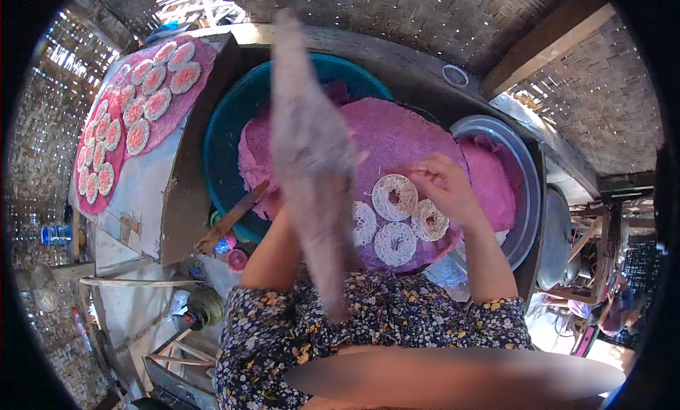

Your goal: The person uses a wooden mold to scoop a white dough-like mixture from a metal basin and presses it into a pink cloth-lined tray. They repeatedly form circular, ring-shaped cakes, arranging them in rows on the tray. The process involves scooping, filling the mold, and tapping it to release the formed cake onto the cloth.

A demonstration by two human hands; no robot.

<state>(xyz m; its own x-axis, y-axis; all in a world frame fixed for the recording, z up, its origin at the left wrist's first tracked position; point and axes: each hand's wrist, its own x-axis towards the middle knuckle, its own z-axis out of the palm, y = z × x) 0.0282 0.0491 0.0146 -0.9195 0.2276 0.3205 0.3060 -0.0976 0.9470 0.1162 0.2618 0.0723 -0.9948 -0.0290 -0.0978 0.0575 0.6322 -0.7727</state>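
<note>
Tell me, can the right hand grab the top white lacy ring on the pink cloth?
Probably yes: the right hand is close to the top white lacy ring, and nothing seems to stand between them. The blurry brown thing is off to the left.

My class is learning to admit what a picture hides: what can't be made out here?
All in the head view:
Brown foreground shape: its kind, lost to blur.
Left hand: hidden behind that shape.
Leftmost lacy ring on the pink cloth: left side covered by the same shape.
Right hand: whether its fingertips pinch anything, too small and blurred.
</note>
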